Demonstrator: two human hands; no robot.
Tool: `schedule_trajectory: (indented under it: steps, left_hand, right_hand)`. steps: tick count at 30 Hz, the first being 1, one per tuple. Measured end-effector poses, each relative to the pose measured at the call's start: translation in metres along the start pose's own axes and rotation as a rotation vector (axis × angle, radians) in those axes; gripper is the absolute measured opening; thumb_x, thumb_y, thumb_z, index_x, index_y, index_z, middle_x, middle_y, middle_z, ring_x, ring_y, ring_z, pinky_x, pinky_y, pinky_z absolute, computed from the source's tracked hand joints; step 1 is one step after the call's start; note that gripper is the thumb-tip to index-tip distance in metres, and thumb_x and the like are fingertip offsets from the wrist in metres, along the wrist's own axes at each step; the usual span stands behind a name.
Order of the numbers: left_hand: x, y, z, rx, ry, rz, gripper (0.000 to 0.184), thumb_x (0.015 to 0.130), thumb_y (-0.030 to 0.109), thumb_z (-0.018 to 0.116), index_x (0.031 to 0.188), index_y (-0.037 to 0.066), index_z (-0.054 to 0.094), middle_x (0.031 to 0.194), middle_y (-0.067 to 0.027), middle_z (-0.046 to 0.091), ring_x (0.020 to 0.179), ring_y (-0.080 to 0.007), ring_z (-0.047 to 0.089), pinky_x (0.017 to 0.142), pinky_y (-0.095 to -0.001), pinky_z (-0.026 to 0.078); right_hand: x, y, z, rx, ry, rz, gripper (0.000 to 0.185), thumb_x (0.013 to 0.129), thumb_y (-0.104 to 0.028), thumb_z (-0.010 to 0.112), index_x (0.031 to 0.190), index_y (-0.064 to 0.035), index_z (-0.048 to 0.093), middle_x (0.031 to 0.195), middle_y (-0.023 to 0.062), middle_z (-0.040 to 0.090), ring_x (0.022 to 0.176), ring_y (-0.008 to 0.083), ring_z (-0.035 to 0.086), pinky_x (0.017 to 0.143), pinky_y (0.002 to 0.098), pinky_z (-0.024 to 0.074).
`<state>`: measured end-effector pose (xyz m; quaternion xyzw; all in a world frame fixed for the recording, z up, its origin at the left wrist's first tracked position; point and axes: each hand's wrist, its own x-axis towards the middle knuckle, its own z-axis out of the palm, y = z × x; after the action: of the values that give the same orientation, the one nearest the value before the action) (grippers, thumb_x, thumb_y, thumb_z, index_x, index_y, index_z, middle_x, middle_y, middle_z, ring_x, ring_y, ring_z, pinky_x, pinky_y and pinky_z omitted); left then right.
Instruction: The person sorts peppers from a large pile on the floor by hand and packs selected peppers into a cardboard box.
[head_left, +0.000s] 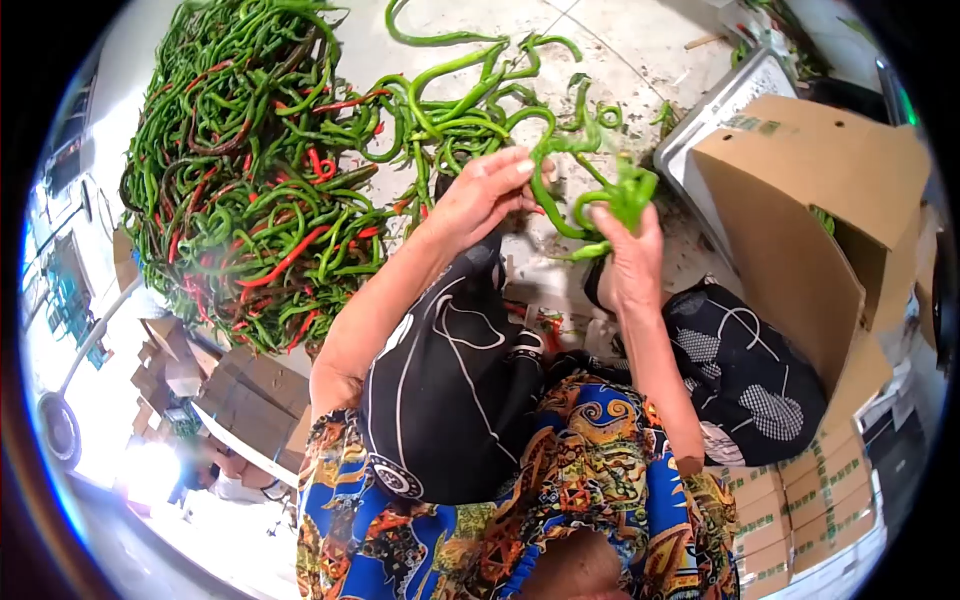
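Observation:
My right hand (pixel 632 255) is closed around a bunch of long green chili peppers (pixel 628 200), slightly blurred at the top. Just to its left, my left hand (pixel 490 195) has thumb and fingers drawn together at a curved green chili pepper (pixel 543 195), whose lower end reaches toward the bunch. The exact grip of the left fingertips is partly hidden. Beyond the hands, loose green chili peppers (pixel 450 110) lie spread over the floor. A large heap of green and red chili peppers (pixel 240 170) rises at the left.
An open cardboard box (pixel 790 215) stands at the right, beside a pale tray-like edge (pixel 690 125). Stacked cartons (pixel 810 510) are at lower right, with more cardboard (pixel 250 390) at lower left. Bits of debris dot the light tiled floor (pixel 620 50). My bent knees flank the work area.

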<state>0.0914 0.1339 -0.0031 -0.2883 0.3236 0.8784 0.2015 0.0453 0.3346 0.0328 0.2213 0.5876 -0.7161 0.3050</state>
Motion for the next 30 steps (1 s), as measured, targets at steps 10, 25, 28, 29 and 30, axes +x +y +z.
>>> schedule_trajectory:
  steps: [10, 25, 28, 29, 30]
  left_hand:
    - [-0.012, 0.038, 0.080, 0.814, -0.112, 0.088, 0.022, 0.086, 0.014, 0.062, 0.102, 0.000, 0.060, 0.088, -0.0053, 0.062, 0.083, -0.0132, 0.061, 0.076, -0.0280, 0.050]
    - [-0.048, 0.047, -0.016, 0.727, 0.089, 0.288, 0.027, 0.091, 0.012, 0.057, 0.113, -0.004, 0.058, 0.091, -0.0066, 0.063, 0.080, -0.0129, 0.059, 0.072, -0.0232, 0.046]
    - [-0.065, 0.022, -0.045, 0.655, 0.373, 0.276, 0.026, 0.089, 0.011, 0.060, 0.111, -0.003, 0.059, 0.087, -0.0070, 0.063, 0.075, -0.0116, 0.059, 0.065, -0.0230, 0.048]
    - [-0.065, 0.004, -0.071, 0.680, 0.363, 0.301, 0.025, 0.088, 0.011, 0.060, 0.108, -0.003, 0.060, 0.084, -0.0063, 0.064, 0.072, -0.0113, 0.059, 0.063, -0.0231, 0.048]
    - [-0.063, -0.008, -0.102, 0.712, 0.355, 0.298, 0.024, 0.087, 0.011, 0.061, 0.106, -0.003, 0.062, 0.082, -0.0056, 0.064, 0.070, -0.0110, 0.059, 0.061, -0.0232, 0.048]
  right_hand:
    - [-0.038, -0.053, -0.003, -0.199, -0.144, -0.099, 0.049, 0.076, -0.011, 0.076, 0.119, -0.0036, 0.052, 0.106, 0.0036, 0.062, 0.089, 0.0101, 0.059, 0.077, 0.0234, 0.0499]
    - [-0.048, -0.259, -0.143, -0.994, 0.142, -0.848, 0.045, 0.080, -0.028, 0.074, 0.114, -0.0012, 0.059, 0.103, 0.0086, 0.067, 0.091, 0.0144, 0.061, 0.081, 0.0271, 0.0470]
    - [-0.038, -0.231, -0.147, -1.486, 0.346, -1.257, 0.047, 0.083, -0.026, 0.070, 0.118, 0.0020, 0.057, 0.109, 0.0141, 0.065, 0.100, 0.0204, 0.060, 0.088, 0.0311, 0.0451]
    - [-0.072, -0.223, -0.136, -1.278, 0.314, -1.104, 0.043, 0.084, -0.024, 0.069, 0.117, 0.0007, 0.059, 0.109, 0.0129, 0.065, 0.098, 0.0198, 0.060, 0.087, 0.0306, 0.0457]
    - [-0.099, -0.211, -0.114, -1.077, 0.279, -0.915, 0.038, 0.085, -0.021, 0.068, 0.116, -0.0005, 0.061, 0.109, 0.0117, 0.065, 0.097, 0.0192, 0.060, 0.086, 0.0301, 0.0464]
